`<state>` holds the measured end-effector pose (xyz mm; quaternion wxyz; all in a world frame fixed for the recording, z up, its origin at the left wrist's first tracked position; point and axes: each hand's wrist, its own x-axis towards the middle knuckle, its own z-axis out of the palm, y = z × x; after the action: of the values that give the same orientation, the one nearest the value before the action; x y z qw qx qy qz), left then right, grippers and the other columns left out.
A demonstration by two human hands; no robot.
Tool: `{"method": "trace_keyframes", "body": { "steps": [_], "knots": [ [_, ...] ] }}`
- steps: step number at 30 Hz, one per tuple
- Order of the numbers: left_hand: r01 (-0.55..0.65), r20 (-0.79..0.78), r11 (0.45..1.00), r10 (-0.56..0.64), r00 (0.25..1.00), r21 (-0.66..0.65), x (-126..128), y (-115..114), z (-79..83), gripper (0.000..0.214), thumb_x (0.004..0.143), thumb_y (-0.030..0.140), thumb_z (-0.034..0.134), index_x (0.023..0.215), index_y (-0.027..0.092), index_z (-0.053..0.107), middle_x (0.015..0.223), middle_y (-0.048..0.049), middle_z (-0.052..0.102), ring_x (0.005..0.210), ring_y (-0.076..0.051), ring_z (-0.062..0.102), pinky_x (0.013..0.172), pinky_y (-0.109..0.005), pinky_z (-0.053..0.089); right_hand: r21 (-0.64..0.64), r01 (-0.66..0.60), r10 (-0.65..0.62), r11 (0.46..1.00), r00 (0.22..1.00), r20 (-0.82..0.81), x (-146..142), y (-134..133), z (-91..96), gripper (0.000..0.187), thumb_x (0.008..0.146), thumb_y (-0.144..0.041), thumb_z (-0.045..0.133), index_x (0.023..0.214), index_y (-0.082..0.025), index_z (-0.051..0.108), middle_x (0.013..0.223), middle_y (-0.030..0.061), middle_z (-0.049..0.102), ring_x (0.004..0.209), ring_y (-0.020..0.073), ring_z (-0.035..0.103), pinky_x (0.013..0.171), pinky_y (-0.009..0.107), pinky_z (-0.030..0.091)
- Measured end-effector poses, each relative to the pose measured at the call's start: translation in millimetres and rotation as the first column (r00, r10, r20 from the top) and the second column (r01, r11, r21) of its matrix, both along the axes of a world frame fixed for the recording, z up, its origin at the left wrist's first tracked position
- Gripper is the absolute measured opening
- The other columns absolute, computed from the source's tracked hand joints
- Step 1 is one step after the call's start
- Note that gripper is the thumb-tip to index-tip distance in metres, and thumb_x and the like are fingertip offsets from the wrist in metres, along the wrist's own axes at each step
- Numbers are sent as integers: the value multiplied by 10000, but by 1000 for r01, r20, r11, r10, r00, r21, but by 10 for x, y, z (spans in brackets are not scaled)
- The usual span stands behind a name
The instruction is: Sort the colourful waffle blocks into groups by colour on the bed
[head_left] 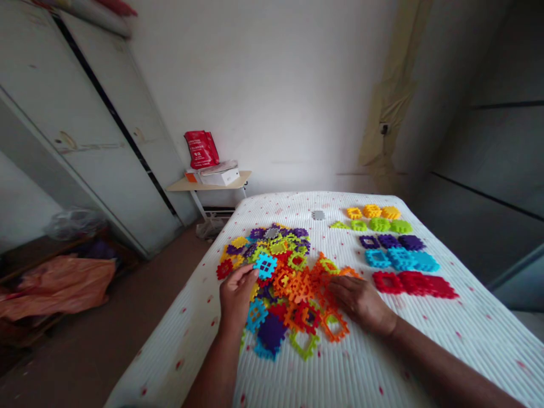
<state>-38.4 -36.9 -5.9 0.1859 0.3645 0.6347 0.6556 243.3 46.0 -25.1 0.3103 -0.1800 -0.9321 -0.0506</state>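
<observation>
One pale cabinet (pixel 106 113), cut off at the left and upper edges; before it, crumpled orange sheeting (pixel 59 286), contents hard to make out. One small side table (pixel 177 185) bearing a red bag (pixel 202 148), its lettering too small to read. Left hand (pixel 238 286), forearm cut off below: thumb and fingers pinch a blue tile (pixel 266 266) by its left side, covering part of that edge. Said tile, held up over the pile: notched, near square, its sides about equal, broad four-holed face turned toward the viewer. One heap of mixed interlocking tiles (pixel 300 286), lying at many angles on a white ribbed cover (pixel 425 357); lower layers hidden by upper ones. One grey tile (pixel 318 215), flat, apart beyond the heap. Right hand (pixel 361 300), back uppermost, fingers pointing left, over the heap's orange tiles (pixel 334 326); fingertips obscured, so whether it grips any cannot be told. Five sorted rows, long axes running left to right: yellow (pixel 390 213), green (pixel 379 224), purple (pixel 411 243), blue (pixel 425 261), red (pixel 429 284); overlapping pieces conceal the exact counts.
</observation>
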Motion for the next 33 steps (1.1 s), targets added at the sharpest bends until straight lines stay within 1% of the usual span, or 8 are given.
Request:
{"method": "trace_keyframes", "body": {
  "steps": [2,4,9,13,20,25,29,33],
  "knots": [
    [53,140,999,-51,989,-8,100,16,17,390,633,383,707,940,145,684,821,-47,688,733,-166,621,677,-271,494,-22,10,-11,1000,999,-42,-16,-1,11,206,908,-160,429,1002,-140,611,965,124,678,824,187,658,688,302,551],
    [128,181,992,-129,975,20,187,31,35,443,638,369,708,1023,157,658,811,-25,671,704,-136,599,651,-236,476,-67,8,-14,998,996,-89,-45,-15,48,211,905,-167,435,1042,-148,593,984,127,669,870,187,649,718,300,547],
    [353,153,936,-348,925,-2,373,46,92,549,700,325,668,1207,192,505,676,51,569,577,-74,492,568,-177,399,-239,-80,52,968,992,-118,-165,-125,244,374,860,-250,525,1225,-172,498,1202,142,578,1090,198,556,878,329,490],
    [483,100,868,-474,875,-113,535,18,153,655,714,315,652,1301,209,380,661,59,575,555,-83,482,573,-191,404,-298,-113,123,948,992,15,-285,-240,403,605,785,-343,614,1328,-178,403,1366,149,450,1190,227,478,948,361,430],
    [641,243,750,-599,763,-166,692,-41,151,816,693,364,674,1377,229,250,740,14,645,679,-158,605,666,-271,484,-328,-79,141,941,975,171,-325,-316,542,534,795,-273,608,1293,-192,435,1174,89,585,1019,200,552,853,313,458],
    [587,270,798,-541,797,-134,810,-52,178,833,658,389,693,1368,229,288,697,19,637,582,-139,580,614,-266,490,-277,-30,96,961,969,227,-306,-327,532,510,780,-285,611,1251,-152,466,1149,122,566,972,227,544,791,341,480],
    [550,271,827,-506,819,-117,913,-77,210,850,635,406,697,1366,224,303,676,22,628,592,-141,594,574,-242,481,-321,-12,86,947,972,218,-324,-357,506,434,779,-267,609,1187,-166,504,1078,101,577,942,209,549,778,323,482],
    [506,204,852,-476,856,-135,913,-94,225,845,639,417,696,1369,233,314,713,11,645,676,-158,630,672,-272,511,-384,66,37,921,967,253,-126,-198,655,495,710,-246,678,1174,-171,524,1095,92,564,942,196,562,745,292,487]
  ]
}}
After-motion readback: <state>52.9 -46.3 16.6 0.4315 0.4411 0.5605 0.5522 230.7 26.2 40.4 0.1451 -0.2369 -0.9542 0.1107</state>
